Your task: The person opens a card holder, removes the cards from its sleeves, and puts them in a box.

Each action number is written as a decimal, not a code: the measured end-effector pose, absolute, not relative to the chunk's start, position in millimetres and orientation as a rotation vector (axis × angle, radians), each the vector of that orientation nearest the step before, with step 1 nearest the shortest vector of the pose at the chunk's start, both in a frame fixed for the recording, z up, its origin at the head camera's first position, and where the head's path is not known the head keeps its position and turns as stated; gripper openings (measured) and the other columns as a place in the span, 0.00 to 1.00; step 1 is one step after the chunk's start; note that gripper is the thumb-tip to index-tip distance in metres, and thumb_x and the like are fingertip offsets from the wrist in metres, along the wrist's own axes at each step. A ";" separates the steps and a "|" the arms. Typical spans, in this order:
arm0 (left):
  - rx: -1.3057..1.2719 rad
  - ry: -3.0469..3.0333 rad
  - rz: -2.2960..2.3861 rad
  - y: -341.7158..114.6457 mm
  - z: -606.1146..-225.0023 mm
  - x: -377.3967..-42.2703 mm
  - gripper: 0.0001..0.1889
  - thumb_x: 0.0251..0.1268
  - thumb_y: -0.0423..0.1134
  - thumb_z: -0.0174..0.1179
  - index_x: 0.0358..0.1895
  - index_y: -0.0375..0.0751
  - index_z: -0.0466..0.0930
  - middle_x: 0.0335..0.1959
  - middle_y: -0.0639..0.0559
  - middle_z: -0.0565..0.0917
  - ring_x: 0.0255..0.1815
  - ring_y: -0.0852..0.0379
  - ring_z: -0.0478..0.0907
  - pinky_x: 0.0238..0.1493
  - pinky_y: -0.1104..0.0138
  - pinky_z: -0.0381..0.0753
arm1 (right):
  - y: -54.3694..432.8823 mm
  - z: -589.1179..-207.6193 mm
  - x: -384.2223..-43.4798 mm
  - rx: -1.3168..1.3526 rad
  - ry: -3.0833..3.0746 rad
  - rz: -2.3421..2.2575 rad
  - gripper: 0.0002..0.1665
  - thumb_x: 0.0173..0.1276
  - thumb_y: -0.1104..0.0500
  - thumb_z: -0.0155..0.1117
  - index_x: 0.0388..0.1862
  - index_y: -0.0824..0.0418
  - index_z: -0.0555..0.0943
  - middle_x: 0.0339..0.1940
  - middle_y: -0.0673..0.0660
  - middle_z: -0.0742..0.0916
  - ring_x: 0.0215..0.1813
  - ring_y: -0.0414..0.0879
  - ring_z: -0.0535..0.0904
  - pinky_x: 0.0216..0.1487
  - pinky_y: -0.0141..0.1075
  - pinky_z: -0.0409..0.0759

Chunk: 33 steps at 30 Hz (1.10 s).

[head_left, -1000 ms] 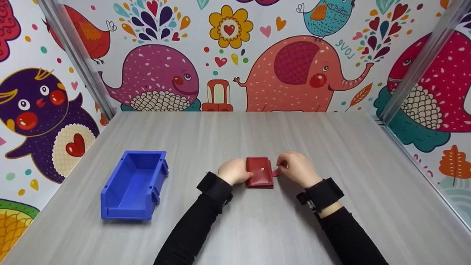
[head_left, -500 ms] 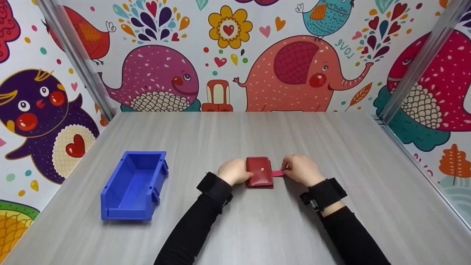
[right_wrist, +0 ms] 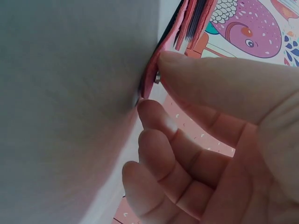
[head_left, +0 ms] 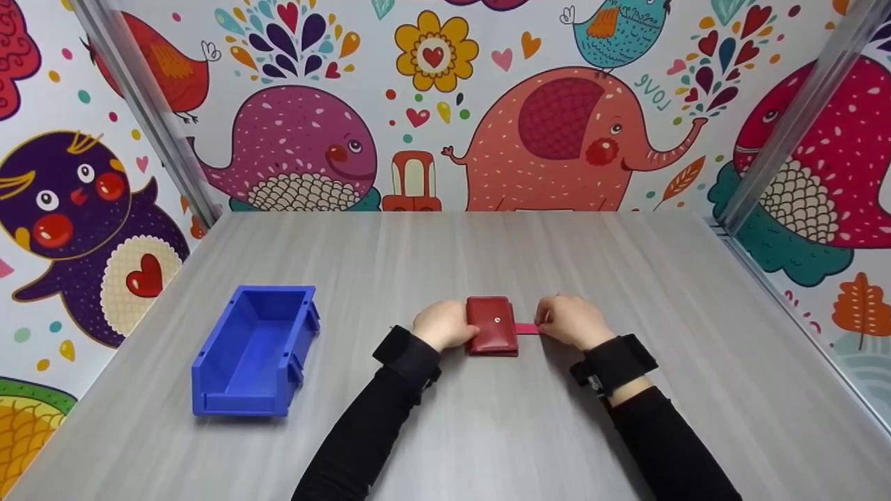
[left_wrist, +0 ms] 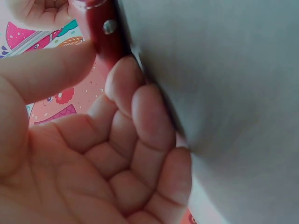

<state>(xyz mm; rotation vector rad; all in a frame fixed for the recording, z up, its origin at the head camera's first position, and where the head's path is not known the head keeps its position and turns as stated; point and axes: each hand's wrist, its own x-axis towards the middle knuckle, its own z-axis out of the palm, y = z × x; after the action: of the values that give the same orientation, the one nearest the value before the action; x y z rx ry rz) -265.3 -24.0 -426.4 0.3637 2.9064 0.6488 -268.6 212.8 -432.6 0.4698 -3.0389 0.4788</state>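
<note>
A small red leather wallet lies flat in the middle of the table, with a metal snap on its upper cover. My left hand grips its left edge, thumb on the cover and fingertips down by the tabletop. From the right side of the wallet a pinkish-red strap sticks straight out. My right hand pinches the strap's free end. In the right wrist view the thumb presses on the strap beside its metal stud, and layered inner pages of the wallet show behind. The index fingertip is hard to make out there.
A blue plastic bin, with its low front side toward me, stands on the left part of the pale wood-grain table. Walls printed with cartoon animals and metal posts enclose the back and sides.
My right hand has moved a little to the right, and the strap, earlier bent and mostly covered, now lies straight out from the wallet. The left hand and wallet keep their place.
</note>
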 end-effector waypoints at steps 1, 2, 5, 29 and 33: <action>0.366 2.907 0.648 -23.9 -426.4 -265.4 0.11 0.62 0.46 0.65 0.32 0.41 0.81 0.33 0.49 0.83 0.28 0.55 0.73 0.34 0.59 0.75 | 212.9 -432.6 -268.7 0.472 -3.041 0.479 0.04 0.57 0.64 0.71 0.30 0.56 0.84 0.27 0.52 0.82 0.31 0.49 0.77 0.32 0.46 0.76; 0.368 2.907 0.647 -23.7 -426.4 -265.5 0.11 0.62 0.46 0.65 0.32 0.41 0.81 0.33 0.49 0.83 0.28 0.55 0.74 0.34 0.58 0.75 | 213.1 -432.6 -268.9 0.472 -3.041 0.479 0.04 0.57 0.64 0.71 0.30 0.56 0.84 0.27 0.52 0.82 0.31 0.49 0.77 0.33 0.46 0.76; 0.369 2.909 0.637 -23.2 -426.2 -265.4 0.11 0.62 0.46 0.65 0.32 0.41 0.81 0.34 0.49 0.84 0.29 0.54 0.74 0.35 0.58 0.76 | 213.5 -432.1 -269.3 0.469 -3.042 0.484 0.04 0.56 0.64 0.72 0.30 0.56 0.85 0.27 0.52 0.83 0.31 0.48 0.78 0.33 0.46 0.76; 0.584 3.196 0.497 9.7 -422.7 -246.8 0.15 0.56 0.46 0.67 0.18 0.47 0.74 0.20 0.54 0.77 0.27 0.51 0.79 0.29 0.57 0.76 | 212.2 -432.5 -268.9 0.491 -3.033 0.503 0.04 0.57 0.63 0.72 0.29 0.58 0.84 0.26 0.52 0.83 0.30 0.48 0.77 0.33 0.45 0.77; 0.659 3.234 0.455 18.6 -425.9 -245.3 0.15 0.55 0.46 0.69 0.19 0.47 0.75 0.20 0.53 0.76 0.28 0.49 0.79 0.28 0.57 0.76 | 212.1 -433.2 -269.0 0.499 -3.022 0.498 0.04 0.57 0.63 0.73 0.29 0.58 0.84 0.26 0.52 0.83 0.30 0.48 0.77 0.33 0.45 0.77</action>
<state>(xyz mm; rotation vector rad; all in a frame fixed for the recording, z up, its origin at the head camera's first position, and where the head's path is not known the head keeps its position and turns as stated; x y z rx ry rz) -245.3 18.6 -425.9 0.6592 3.2336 0.4551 -269.0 212.1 -433.2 0.4988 -3.0224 0.4982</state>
